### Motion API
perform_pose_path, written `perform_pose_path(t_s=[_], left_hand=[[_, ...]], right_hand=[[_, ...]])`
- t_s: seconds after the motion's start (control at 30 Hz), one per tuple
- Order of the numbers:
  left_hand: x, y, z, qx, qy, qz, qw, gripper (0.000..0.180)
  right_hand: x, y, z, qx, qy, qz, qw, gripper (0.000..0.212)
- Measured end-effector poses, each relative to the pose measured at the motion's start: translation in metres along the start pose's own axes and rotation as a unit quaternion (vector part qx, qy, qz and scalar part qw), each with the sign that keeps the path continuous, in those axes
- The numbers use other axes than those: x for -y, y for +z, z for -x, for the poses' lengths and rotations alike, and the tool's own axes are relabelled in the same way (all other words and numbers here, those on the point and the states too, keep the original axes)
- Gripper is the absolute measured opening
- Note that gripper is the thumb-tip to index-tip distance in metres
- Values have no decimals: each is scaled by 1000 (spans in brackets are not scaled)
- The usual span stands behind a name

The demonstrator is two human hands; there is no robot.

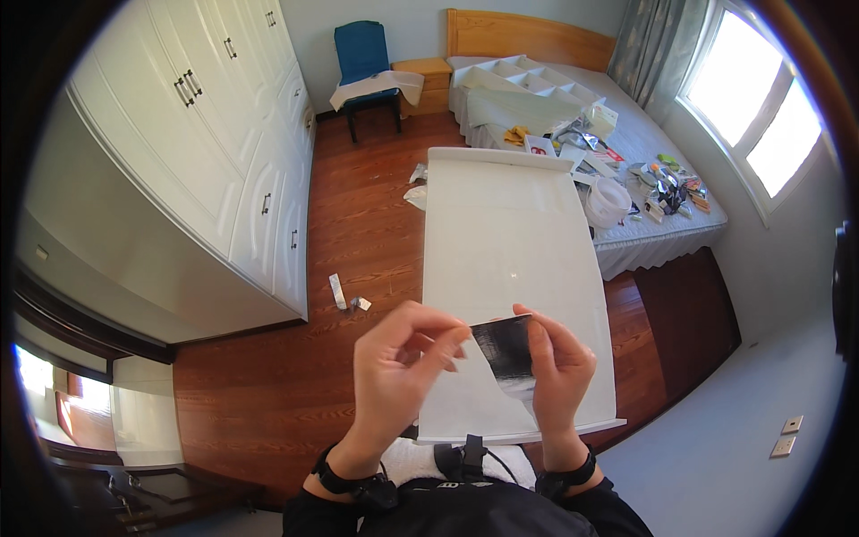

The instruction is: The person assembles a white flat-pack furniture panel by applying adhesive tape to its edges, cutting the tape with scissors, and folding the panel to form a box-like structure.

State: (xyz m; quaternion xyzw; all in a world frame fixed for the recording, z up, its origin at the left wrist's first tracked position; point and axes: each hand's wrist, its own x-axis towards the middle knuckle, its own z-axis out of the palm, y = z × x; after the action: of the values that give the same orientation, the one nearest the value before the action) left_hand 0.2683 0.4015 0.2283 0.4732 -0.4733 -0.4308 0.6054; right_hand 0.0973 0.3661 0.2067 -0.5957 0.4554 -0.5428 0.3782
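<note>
Above the near half of a white table, my two hands are raised with a thin, dark, shiny sheet or pouch (506, 347) between them. Its upper part is black and glossy, and the lower end looks silvery; I cannot tell its exact kind. My right hand (561, 367) grips its right edge, thumb lying on the face and fingers behind. At the top left corner, my left hand (407, 367) has thumb and forefinger pinched together, the other fingers curled. The white table (501, 215) stretches away beneath, with raised strips along its far and near ends.
Right of the table stands a bed (644, 242) bearing a white bucket (608, 202), a white divided rack (528, 76) and a pile of small packets (673, 190). White wardrobes (197, 134) line the left. A blue chair (362, 63) stands far back; scraps (337, 292) lie on the floor.
</note>
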Motion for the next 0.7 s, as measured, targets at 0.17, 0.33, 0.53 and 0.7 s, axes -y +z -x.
perform_pose_path(t_s=[0.17,0.33,0.53,0.7], left_hand=[[5,-3,-4,21,-29,1,999,11],[0,-4,1,13,-68,38,997,11],[-7,-9,6,27,-122,131,983,16],[-6,-12,6,35,-109,127,985,17]], right_hand=[[5,0,-9,60,-11,-35,998,19],[7,5,-17,142,-73,-10,987,24],[11,5,-18,139,11,-3,990,20],[11,7,-22,207,-20,-70,976,12]])
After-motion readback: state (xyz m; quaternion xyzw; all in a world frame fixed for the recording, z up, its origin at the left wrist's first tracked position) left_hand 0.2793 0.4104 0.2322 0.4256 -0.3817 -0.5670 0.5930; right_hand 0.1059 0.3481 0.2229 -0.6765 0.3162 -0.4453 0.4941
